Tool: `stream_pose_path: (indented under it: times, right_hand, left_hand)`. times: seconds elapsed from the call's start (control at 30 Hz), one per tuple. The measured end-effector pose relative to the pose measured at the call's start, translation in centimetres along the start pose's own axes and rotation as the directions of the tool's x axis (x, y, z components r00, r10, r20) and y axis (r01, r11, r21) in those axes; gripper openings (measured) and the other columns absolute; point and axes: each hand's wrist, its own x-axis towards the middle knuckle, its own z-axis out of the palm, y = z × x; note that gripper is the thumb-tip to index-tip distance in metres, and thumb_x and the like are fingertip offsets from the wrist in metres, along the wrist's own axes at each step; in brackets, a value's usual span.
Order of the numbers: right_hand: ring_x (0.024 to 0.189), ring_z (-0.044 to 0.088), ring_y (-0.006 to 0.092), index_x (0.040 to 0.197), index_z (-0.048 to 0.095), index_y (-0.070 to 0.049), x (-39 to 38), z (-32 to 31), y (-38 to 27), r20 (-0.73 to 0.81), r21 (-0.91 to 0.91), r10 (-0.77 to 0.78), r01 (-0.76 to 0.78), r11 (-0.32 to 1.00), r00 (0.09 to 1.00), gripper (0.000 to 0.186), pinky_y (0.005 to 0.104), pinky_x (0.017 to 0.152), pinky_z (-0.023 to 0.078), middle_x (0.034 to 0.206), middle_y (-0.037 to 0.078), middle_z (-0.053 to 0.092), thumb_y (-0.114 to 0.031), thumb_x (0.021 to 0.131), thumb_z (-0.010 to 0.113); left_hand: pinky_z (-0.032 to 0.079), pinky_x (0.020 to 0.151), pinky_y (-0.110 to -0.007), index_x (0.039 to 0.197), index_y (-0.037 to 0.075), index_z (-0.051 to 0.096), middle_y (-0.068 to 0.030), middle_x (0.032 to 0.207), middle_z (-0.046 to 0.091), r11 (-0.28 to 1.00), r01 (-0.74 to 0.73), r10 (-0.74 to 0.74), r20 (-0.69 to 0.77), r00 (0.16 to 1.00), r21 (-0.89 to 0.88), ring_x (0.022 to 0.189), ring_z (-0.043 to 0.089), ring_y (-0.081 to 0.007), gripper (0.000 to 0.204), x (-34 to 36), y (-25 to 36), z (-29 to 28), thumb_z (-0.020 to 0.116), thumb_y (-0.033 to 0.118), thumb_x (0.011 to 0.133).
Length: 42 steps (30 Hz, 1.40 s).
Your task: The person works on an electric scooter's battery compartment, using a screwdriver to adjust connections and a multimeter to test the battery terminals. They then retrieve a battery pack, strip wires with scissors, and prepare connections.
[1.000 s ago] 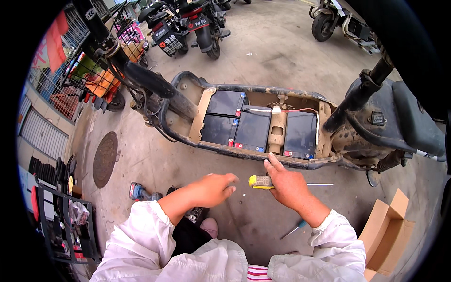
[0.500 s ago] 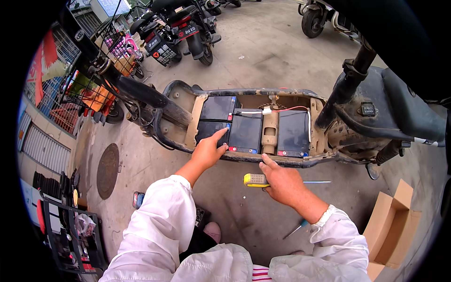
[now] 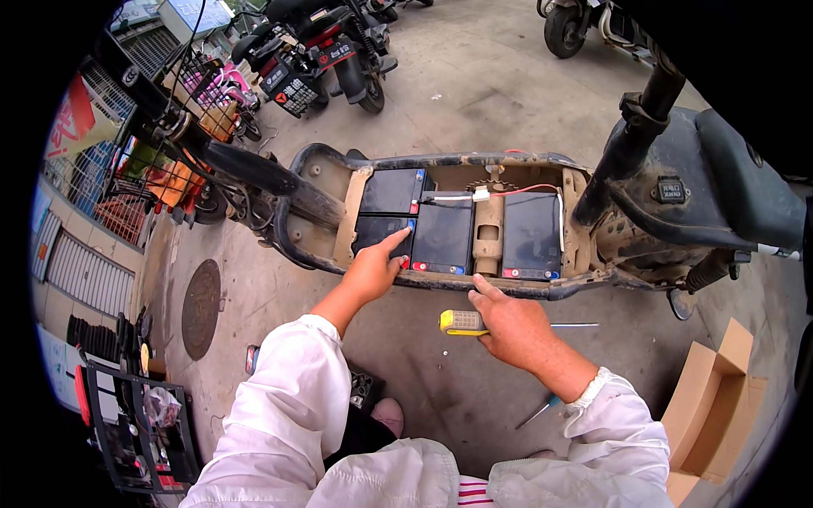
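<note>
Overhead, left hand (image 3: 370,273) stretched to the black batteries (image 3: 440,235) in the scooter's open floor bay (image 3: 347,222), forefinger out and touching a terminal corner, right hand (image 3: 506,326) wrapped around a yellow-handled screwdriver (image 3: 461,322) lying just below the bay's rim.

Both arms are covered by long white sleeves, the left sleeve (image 3: 292,398) and the right sleeve (image 3: 618,432), made of a loose, creased fabric. The cuffs are gathered at the wrists, and the left hand (image 3: 371,273) and right hand (image 3: 508,326) are left bare; no gloves are worn. A strip of pink-and-white striped cloth (image 3: 472,491) is seen between the sleeves at the lower edge.
</note>
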Motion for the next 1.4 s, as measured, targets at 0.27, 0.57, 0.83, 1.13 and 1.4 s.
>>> stream_pose_path:
  times: [0.27, 0.57, 0.83, 1.13, 1.4]
  right_hand:
    - [0.085, 0.071, 0.0291, 0.127, 0.056, -0.001, 0.09, -0.35, -0.41, 0.026, -0.003, 0.018, -0.018, 1.0, 0.999, 0.06, 0.0407, 0.066, 0.058, 0.149, 0.014, 0.045, -0.017, 0.073, 0.076]
    - [0.082, 0.071, 0.0297, 0.125, 0.056, 0.0, 0.15, -0.33, -0.4, 0.012, -0.011, 0.017, -0.017, 1.0, 1.0, 0.058, 0.0411, 0.064, 0.058, 0.148, 0.016, 0.046, -0.017, 0.073, 0.076]
    - [0.081, 0.071, 0.0301, 0.124, 0.057, 0.0, 0.26, 0.11, -0.21, -0.007, 0.0, 0.003, -0.003, 1.0, 1.0, 0.056, 0.0415, 0.063, 0.058, 0.146, 0.017, 0.047, -0.016, 0.073, 0.075]
    - [0.08, 0.071, 0.0301, 0.123, 0.057, 0.001, 0.22, 0.09, -0.24, -0.01, -0.012, 0.003, -0.003, 1.0, 1.0, 0.056, 0.0411, 0.064, 0.058, 0.146, 0.018, 0.047, -0.017, 0.073, 0.076]
    - [0.08, 0.072, 0.0296, 0.12, 0.057, 0.001, 0.24, -0.12, -0.62, 0.002, -0.025, 0.016, -0.016, 1.0, 1.0, 0.054, 0.0403, 0.064, 0.058, 0.146, 0.018, 0.047, -0.017, 0.074, 0.076]
  left_hand:
    - [0.051, 0.081, -0.045, 0.14, 0.02, 0.051, -0.0251, 0.098, 0.067, 0.999, 0.042, -0.042, -0.014, 0.999, 0.021, 0.092, 0.064, -0.0429, 0.051, -0.2, 0.34, -0.23, 0.062, 0.013, 0.091]
    - [0.051, 0.077, -0.044, 0.138, 0.019, 0.053, -0.0237, 0.087, 0.067, 0.997, 0.07, -0.071, -0.022, 0.997, -0.022, 0.083, 0.065, -0.0411, 0.05, -0.18, 0.92, -0.35, 0.064, 0.014, 0.09]
    - [0.051, 0.077, -0.044, 0.138, 0.019, 0.053, -0.0239, 0.085, 0.067, 0.999, 0.05, -0.051, -0.039, 0.998, -0.019, 0.082, 0.064, -0.0417, 0.049, -0.21, 0.42, -0.08, 0.064, 0.015, 0.091]
    - [0.051, 0.078, -0.045, 0.139, 0.021, 0.051, -0.024, 0.089, 0.067, 0.998, 0.068, -0.068, -0.022, 0.997, 0.0, 0.087, 0.064, -0.0426, 0.05, -0.32, 0.91, -0.2, 0.063, 0.016, 0.091]
    - [0.051, 0.084, -0.047, 0.141, 0.023, 0.049, -0.0232, 0.103, 0.068, 0.995, 0.079, -0.079, -0.015, 0.997, 0.053, 0.097, 0.064, -0.0431, 0.05, -0.39, 0.79, -0.19, 0.061, 0.018, 0.092]
